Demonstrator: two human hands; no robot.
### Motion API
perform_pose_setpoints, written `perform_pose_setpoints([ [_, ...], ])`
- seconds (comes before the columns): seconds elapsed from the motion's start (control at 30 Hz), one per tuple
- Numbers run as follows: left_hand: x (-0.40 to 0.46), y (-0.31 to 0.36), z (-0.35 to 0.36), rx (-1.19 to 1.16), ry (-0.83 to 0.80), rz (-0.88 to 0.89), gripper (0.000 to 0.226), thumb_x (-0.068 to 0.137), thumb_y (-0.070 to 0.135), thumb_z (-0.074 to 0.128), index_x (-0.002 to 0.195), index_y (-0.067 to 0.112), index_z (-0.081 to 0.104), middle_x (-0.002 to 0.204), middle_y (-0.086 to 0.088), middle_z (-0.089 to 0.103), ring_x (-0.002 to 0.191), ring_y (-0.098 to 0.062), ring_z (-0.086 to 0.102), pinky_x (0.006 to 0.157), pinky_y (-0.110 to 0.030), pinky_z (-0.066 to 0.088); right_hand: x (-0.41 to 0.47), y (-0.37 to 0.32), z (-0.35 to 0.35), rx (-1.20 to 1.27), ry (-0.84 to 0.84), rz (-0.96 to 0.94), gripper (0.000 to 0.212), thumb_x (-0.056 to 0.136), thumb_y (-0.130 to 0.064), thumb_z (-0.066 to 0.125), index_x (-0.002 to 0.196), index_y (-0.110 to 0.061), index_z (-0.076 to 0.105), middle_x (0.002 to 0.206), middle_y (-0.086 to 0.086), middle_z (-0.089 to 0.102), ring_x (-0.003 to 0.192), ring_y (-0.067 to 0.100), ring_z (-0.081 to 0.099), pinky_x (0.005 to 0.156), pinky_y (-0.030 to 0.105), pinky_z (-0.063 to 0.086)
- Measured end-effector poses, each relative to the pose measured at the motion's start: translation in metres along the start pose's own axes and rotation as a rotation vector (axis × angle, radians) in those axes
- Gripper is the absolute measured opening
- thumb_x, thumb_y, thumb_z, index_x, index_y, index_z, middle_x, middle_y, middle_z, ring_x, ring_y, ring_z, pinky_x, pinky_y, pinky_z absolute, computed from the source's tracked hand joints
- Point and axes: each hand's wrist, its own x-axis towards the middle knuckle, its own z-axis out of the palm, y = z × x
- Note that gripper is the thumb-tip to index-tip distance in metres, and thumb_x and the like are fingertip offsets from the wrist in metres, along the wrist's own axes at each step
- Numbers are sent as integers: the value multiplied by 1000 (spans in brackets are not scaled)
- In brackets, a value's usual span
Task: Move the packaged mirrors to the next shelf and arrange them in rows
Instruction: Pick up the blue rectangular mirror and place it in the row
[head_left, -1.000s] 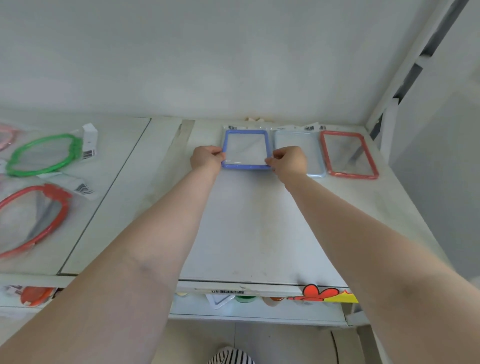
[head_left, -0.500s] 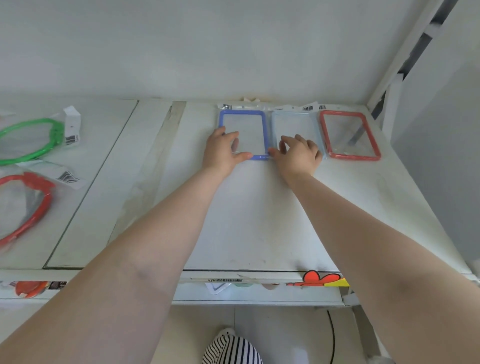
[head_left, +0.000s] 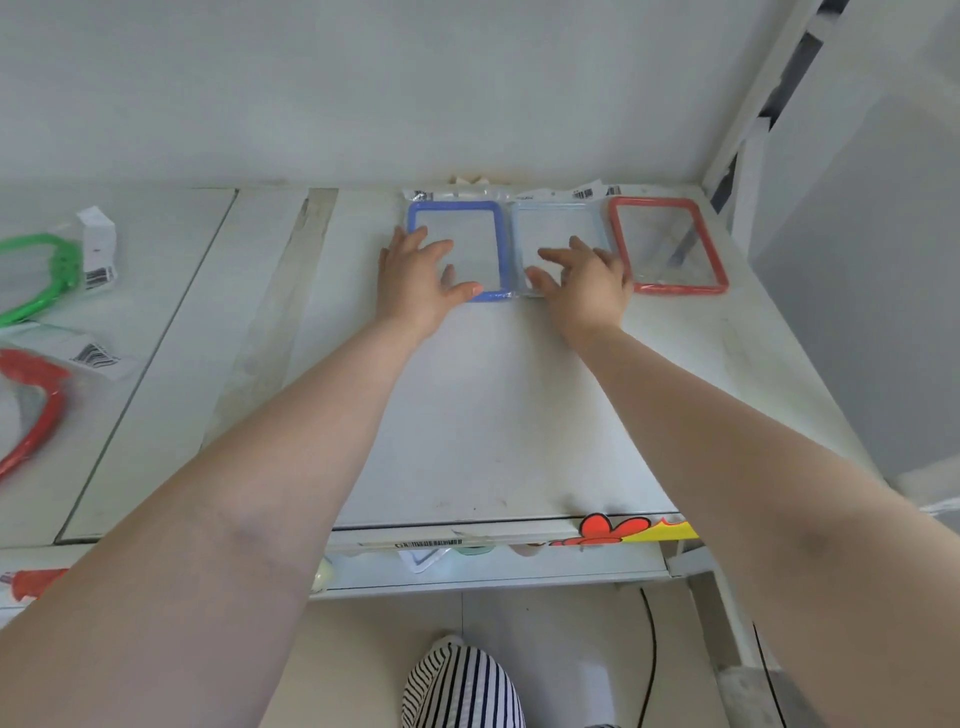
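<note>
The blue mirror lies flat at the back edge of the right shelf, in a row with a pale mirror just beside it and a red mirror near the back right corner. Each one is in a clear bag with a barcode flap at the top. The left hand rests on the blue mirror with straight, spread fingers and grips nothing. The right hand lies on the pale mirror in the same way, fingers relaxed, holding nothing.

I judge these mirrors are light and stiff, but the glass is fragile and the plastic bag is slippery, so a flat push slides them easily. To lift one, it is safer to pinch the frame at two opposite sides, not the loose flap.

On the left shelf, a green mirror and a red round mirror wait near the left edge
</note>
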Motion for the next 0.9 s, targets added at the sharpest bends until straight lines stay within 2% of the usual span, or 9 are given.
perform_pose_setpoints([
  [0.13,5,40,15,-23,-44,121,61,83,43,65,137,20,50,155,-9,30,149,-26,11,121,-45,6,19,39,-42,-41,146,138,43,91,-50,53,129,-33,58,150,-3,41,142,26,26,115,42,15],
  [0.23,9,69,41,11,-127,189,62,83,46,63,139,23,47,156,-9,28,149,-27,10,119,-47,5,27,73,-51,-83,97,261,41,90,-52,51,128,-37,58,151,2,41,145,24,21,118,44,10],
  [0.37,13,82,71,95,-170,193,62,81,51,63,137,28,49,155,-8,31,148,-29,13,118,-48,10,27,93,-39,-130,55,192,36,88,-53,50,116,-36,64,145,1,47,144,27,21,118,49,7],
  [0.4,13,82,75,115,-162,201,57,80,50,64,131,28,54,151,-8,38,147,-31,18,116,-48,14,27,95,-40,-120,56,183,35,89,-53,50,117,-36,64,145,1,47,144,27,20,119,48,5],
  [0.47,12,81,79,142,-116,240,36,80,46,65,108,22,65,122,-7,57,135,-34,35,105,-43,27,25,99,-45,-108,39,172,35,89,-52,51,119,-39,62,147,1,45,145,27,18,120,46,3],
  [0.53,12,79,81,144,-68,256,29,79,43,66,95,19,65,101,-5,57,125,-33,44,94,-37,31,22,102,-51,-109,25,155,33,89,-52,51,117,-38,63,149,3,43,145,27,19,120,45,3],
  [0.7,13,76,84,95,-78,218,32,80,41,68,105,22,67,123,-4,57,134,-34,39,104,-39,27,23,96,-48,-86,15,183,29,89,-50,52,111,-37,65,155,5,34,146,29,18,120,46,-2],
  [0.8,13,76,84,83,-89,210,34,80,41,67,109,24,67,128,-3,56,135,-33,37,108,-41,26,21,94,-48,-78,20,191,28,90,-49,52,109,-32,65,156,6,31,146,30,17,119,46,-3],
  [0.9,14,77,84,70,-103,188,36,81,41,67,112,24,66,138,-6,52,140,-32,33,112,-43,22,21,95,-49,-91,7,189,29,89,-50,52,112,-36,64,157,5,30,147,29,16,120,46,-3],
])
